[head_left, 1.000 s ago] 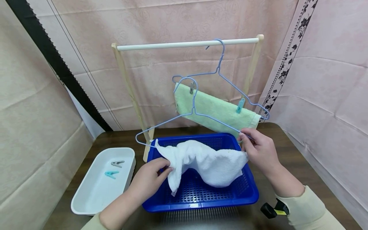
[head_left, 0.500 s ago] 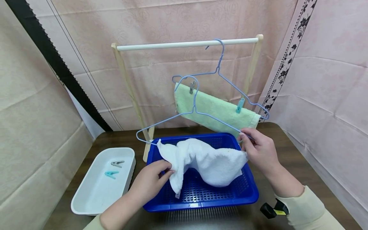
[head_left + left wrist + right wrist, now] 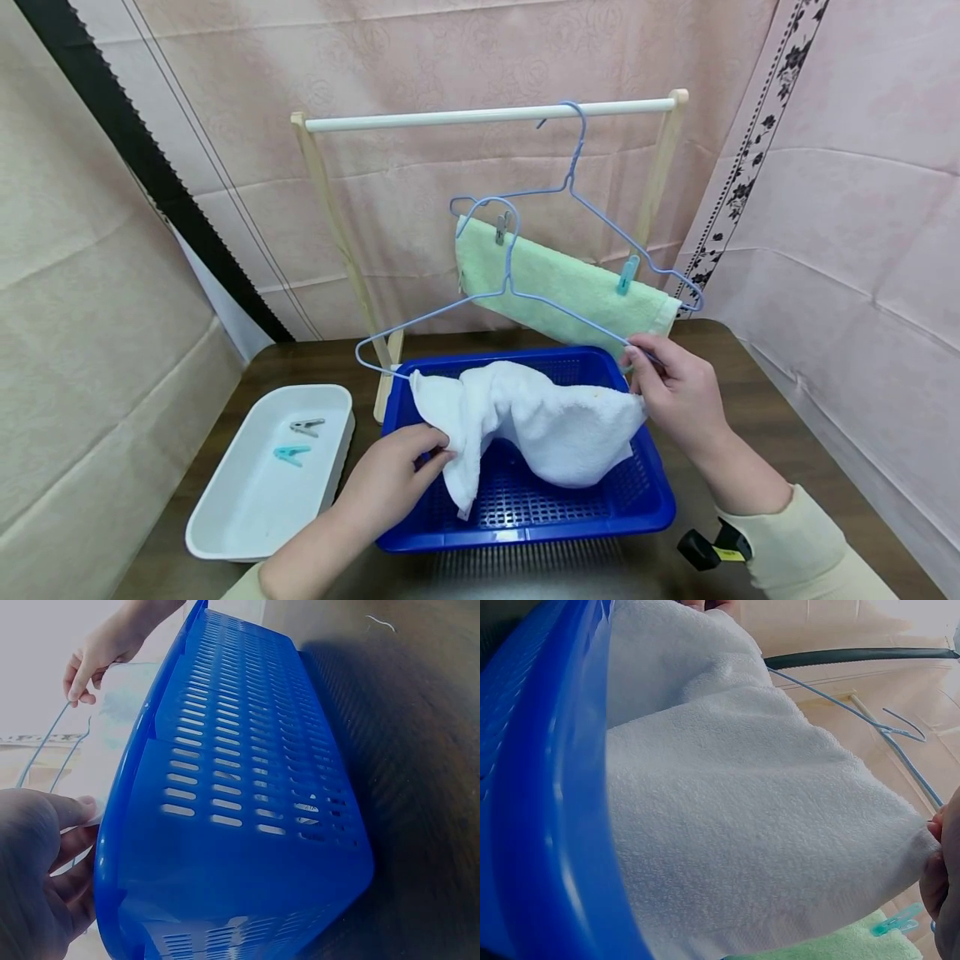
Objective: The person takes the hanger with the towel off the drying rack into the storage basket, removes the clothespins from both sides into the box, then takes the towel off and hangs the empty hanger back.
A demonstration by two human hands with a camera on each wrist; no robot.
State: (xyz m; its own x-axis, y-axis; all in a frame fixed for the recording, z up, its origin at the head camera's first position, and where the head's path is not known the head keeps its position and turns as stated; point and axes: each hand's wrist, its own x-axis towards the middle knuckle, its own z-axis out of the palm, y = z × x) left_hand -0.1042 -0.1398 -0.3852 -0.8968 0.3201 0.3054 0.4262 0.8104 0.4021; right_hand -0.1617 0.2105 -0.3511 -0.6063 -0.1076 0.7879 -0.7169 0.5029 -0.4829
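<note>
A white towel droops in folds over the blue basket, draped along the lower bar of a blue wire hanger. My left hand pinches the towel's left edge between thumb and fingers. At the hanger's right end, my right hand grips the wire together with the towel's upper right corner. The hanger's hook points up in front of a green towel. Most of the hanger's lower bar is hidden by the white towel.
Behind stands a drying rack with a second blue hanger, its green towel clipped by a grey clothespin and a teal clothespin. At left, a white tray holds a grey clothespin and a teal clothespin.
My left hand has shifted slightly right with the towel's left edge, and the towel's lower left tip hangs a little lower and further right. My right hand has stayed in place.
</note>
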